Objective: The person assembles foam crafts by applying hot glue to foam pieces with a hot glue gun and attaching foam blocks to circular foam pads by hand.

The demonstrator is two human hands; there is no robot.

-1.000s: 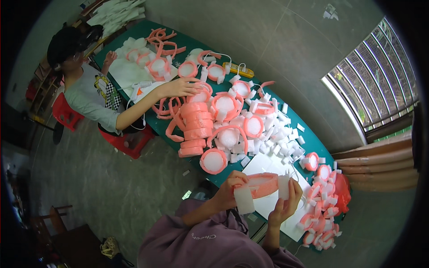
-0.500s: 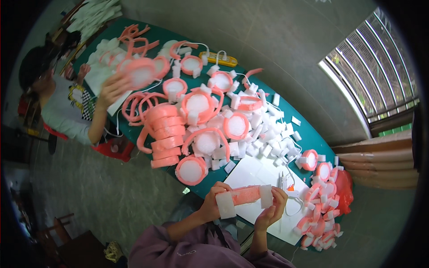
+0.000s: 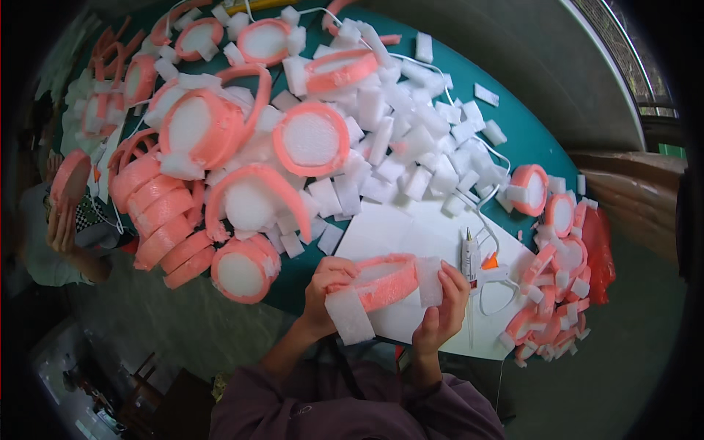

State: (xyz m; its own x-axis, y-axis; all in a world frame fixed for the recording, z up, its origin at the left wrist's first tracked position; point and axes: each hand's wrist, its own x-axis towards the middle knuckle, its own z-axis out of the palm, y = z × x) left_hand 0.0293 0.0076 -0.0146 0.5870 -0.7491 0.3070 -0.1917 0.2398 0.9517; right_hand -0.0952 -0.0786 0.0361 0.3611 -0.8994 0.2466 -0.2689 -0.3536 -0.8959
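Note:
I hold a pink foam ring point(image 3: 387, 279) with both hands just above the near edge of the green table point(image 3: 524, 139). My left hand point(image 3: 323, 291) grips its left side, where a white foam block point(image 3: 348, 315) is stuck on. My right hand point(image 3: 440, 310) presses another white foam block point(image 3: 430, 281) against the ring's right side. A white sheet point(image 3: 403, 231) lies on the table under the ring. A glue gun point(image 3: 471, 257) rests on that sheet just right of my right hand.
Loose white foam blocks point(image 3: 411, 139) are heaped mid-table. Pink foam rings with white centres point(image 3: 312, 138) lie stacked at left, with more pink rings point(image 3: 554, 213) at right. A red bag point(image 3: 598, 249) sits at the right edge. Another person point(image 3: 62, 220) handles a ring at far left.
The view has dropped closer to the table. My hands have lowered the ring toward me, and a white block now sits on each side of it.

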